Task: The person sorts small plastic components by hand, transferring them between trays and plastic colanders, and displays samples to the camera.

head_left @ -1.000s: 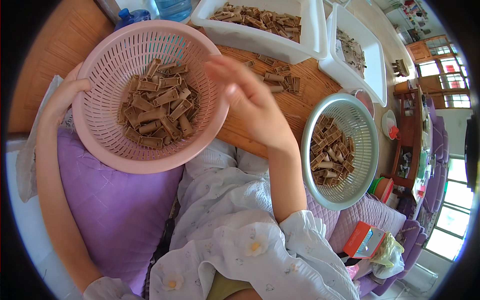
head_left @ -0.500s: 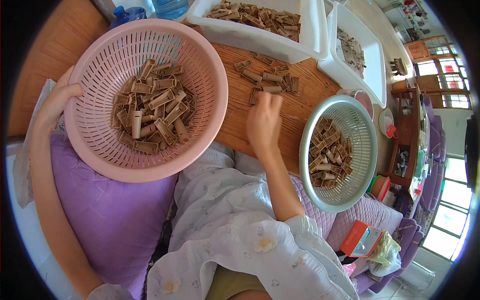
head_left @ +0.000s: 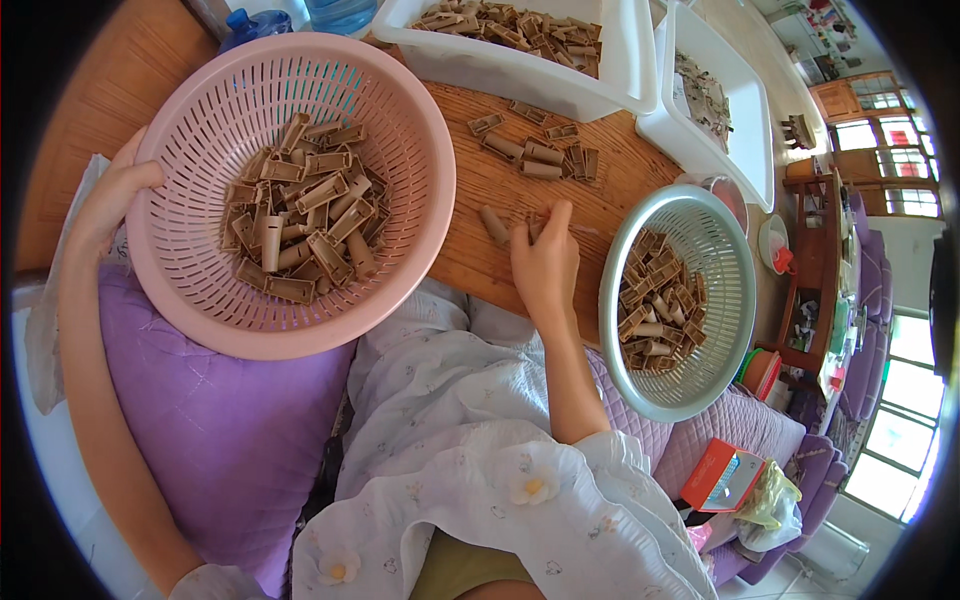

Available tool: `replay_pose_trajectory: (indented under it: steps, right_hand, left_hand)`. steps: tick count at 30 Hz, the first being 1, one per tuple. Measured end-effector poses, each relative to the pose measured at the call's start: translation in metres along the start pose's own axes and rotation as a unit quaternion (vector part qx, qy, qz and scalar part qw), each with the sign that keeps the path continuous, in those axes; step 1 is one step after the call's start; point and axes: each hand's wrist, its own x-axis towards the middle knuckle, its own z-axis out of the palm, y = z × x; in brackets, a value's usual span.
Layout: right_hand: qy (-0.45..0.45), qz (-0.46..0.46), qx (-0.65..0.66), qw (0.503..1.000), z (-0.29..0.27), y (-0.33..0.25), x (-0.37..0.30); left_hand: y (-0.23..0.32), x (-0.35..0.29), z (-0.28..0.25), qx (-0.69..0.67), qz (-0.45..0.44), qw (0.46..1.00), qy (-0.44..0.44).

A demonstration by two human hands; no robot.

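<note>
My left hand (head_left: 112, 200) grips the left rim of a pink slotted plastic basket (head_left: 405, 290), thumb over the edge. Inside it lies a heap of brown, hollow plastic pieces (head_left: 325, 190). My right hand (head_left: 546, 262) is low over the wooden table, its thumb and fingertips closed around a small brown plastic piece (head_left: 533, 229), mostly hidden by the fingers. Just left of those fingertips another brown piece (head_left: 493, 225) lies on the wood. Farther back sits a loose group of several similar pieces (head_left: 543, 153).
At the right, a pale green basket (head_left: 735, 310) holds more brown pieces. Along the back stand a white bin (head_left: 640, 60) of brown pieces and a second white bin (head_left: 752, 130) with greyish bits. Blue water bottles (head_left: 255, 28) stand behind the pink basket.
My right hand has drawn back toward me and slightly right, away from the loose group. Brown pieces now lie nearer me at its fingertips. My left hand stays on the basket rim.
</note>
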Motion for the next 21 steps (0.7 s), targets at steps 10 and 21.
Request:
replay_pose_trajectory:
  steps: [10, 21]
  right_hand:
    - [-0.084, -0.074, -0.132, 0.985, 0.025, -0.003, 0.009]
    - [0.258, -0.006, 0.234, 0.937, 0.002, 0.01, 0.082]
  left_hand:
    - [0.004, -0.001, 0.007, 0.004, 0.021, 1.0, 0.014]
    - [0.005, -0.002, 0.007, -0.011, 0.026, 1.0, 0.003]
